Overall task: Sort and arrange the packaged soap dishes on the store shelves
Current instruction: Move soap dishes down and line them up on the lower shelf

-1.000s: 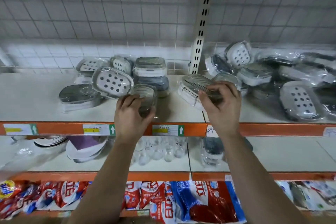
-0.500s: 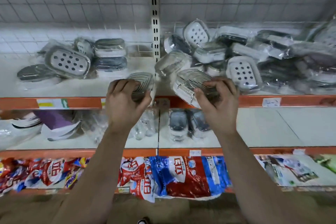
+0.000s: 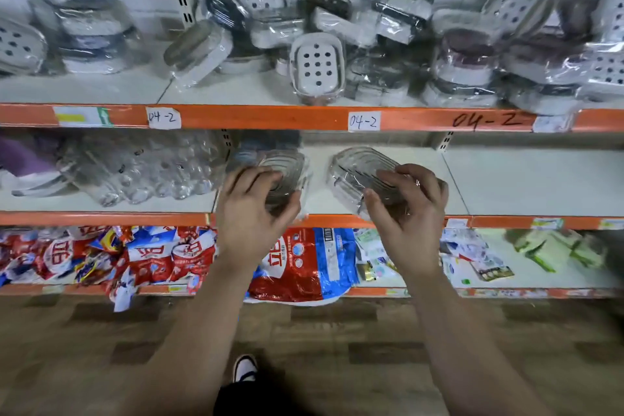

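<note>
Left hand [image 3: 251, 213]: grips a clear ridged soap dish [image 3: 283, 176], wrapped.
Right hand [image 3: 410, 213]: grips a second clear dish [image 3: 361, 172].
Position: both at middle shelf [image 3: 526, 179] front edge.
Top shelf [image 3: 101, 88]: jumbled packaged dishes [image 3: 317, 66].

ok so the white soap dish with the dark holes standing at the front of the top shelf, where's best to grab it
Take the white soap dish by its two long side edges, coming straight in from the front of the top shelf. It stands tilted with its holed face toward you and its long sides upright, so thumb and fingers can likely pinch across the narrow width. The wrapped dishes crowding behind and to the right leave the front as the open approach.
</note>
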The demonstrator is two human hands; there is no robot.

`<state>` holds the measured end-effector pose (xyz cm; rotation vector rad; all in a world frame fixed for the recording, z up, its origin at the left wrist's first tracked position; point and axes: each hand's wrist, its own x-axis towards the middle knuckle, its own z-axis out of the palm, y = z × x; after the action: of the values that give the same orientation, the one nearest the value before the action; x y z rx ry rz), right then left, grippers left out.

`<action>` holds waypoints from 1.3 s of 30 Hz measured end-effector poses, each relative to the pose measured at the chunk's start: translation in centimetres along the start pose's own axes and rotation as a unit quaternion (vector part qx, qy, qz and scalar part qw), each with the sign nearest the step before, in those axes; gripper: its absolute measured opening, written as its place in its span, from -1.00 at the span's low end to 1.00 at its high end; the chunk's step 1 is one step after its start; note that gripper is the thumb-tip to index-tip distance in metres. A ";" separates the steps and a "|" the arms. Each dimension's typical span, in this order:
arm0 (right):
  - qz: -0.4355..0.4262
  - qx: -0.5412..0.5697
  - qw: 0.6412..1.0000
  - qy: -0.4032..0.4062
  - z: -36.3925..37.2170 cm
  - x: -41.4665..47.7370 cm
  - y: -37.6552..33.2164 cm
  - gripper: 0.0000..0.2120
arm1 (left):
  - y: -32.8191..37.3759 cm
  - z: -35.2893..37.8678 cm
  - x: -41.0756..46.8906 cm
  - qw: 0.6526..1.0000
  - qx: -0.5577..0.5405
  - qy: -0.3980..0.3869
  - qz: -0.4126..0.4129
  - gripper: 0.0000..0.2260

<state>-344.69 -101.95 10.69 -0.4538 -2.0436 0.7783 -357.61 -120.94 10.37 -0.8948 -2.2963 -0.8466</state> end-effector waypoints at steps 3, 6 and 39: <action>0.023 -0.024 0.999 -0.010 -0.7 -0.5 3.4 -0.63 | 1.7 2.9 -1.0 0.999 -0.009 -0.039 0.005 -0.64; 0.036 -0.045 0.998 -0.014 -0.2 -1.1 7.6 -0.65 | 2.3 7.4 -1.8 0.996 -0.024 -0.086 0.007 -0.65; 0.106 -0.139 0.984 -0.019 11.7 -0.9 32.3 -0.63 | -3.6 47.5 10.7 0.933 0.131 -0.334 -0.017 -0.50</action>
<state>-353.21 -82.77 -16.58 -0.8325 -2.1722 0.6291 -378.60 -85.19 -15.47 -1.1442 -2.9128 -0.2358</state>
